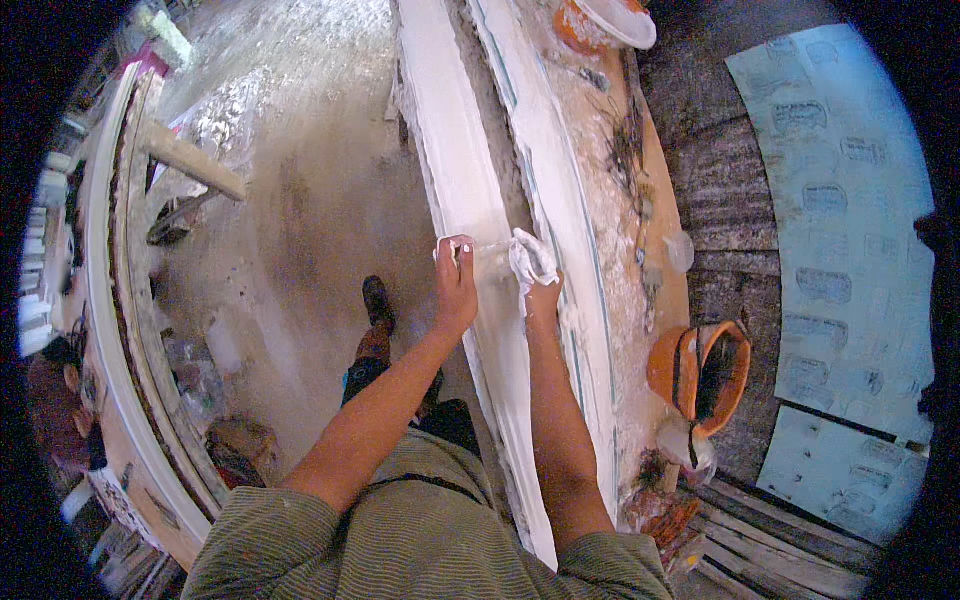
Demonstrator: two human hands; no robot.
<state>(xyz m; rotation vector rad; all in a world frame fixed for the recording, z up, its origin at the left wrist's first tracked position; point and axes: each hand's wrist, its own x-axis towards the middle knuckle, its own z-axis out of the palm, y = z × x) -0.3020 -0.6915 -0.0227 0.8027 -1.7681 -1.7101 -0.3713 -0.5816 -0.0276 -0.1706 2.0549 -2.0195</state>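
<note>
My left hand (456,285) rests at the left edge of a long white plaster strip (450,130), with its fingers curled over; what they hold, if anything, is hidden. My right hand (541,290) is closed around a wet white clump (532,258) that looks soaked in plaster, and part of it hangs below the fingers. Thin, translucent strands seem to stretch between the two hands, too blurred to name. To the right a second white strip (545,130) runs alongside, with a dark groove between the two.
An orange bucket (672,365) lies tilted on the right; another orange container (590,30) is at the far end. Plaster scraps cover the board (650,150). Blue sheets (830,200) lie farther right. On the left stands another long bench (110,270), with a person (60,400) beside it.
</note>
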